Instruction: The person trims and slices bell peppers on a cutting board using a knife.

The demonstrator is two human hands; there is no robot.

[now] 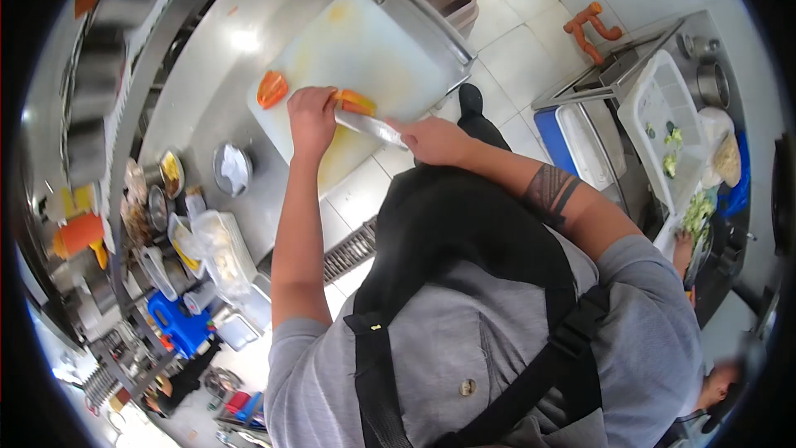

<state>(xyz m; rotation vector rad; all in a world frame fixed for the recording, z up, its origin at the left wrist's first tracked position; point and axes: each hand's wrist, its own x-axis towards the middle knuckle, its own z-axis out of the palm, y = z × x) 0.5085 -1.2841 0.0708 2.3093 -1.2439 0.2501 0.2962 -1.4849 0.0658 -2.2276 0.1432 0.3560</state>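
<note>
Two pieces of orange pepper lie on my cutting board. The nearer piece is under the fingers of my left hand, which are close together and pressed on its end, as far as I can make out from above. The other piece sits apart from it, near the board's edge, on the far side of my left hand. My right hand is closed around the knife, its blade slanting across the board just beside the nearer piece and reaching my left fingers.

The board rests on a steel counter. Along that counter, nearer my left arm, stands a metal bowl with something white in it. Over on my right, a white tray holds some green pieces, and a co-worker's hand is at more chopped greens close to it.
</note>
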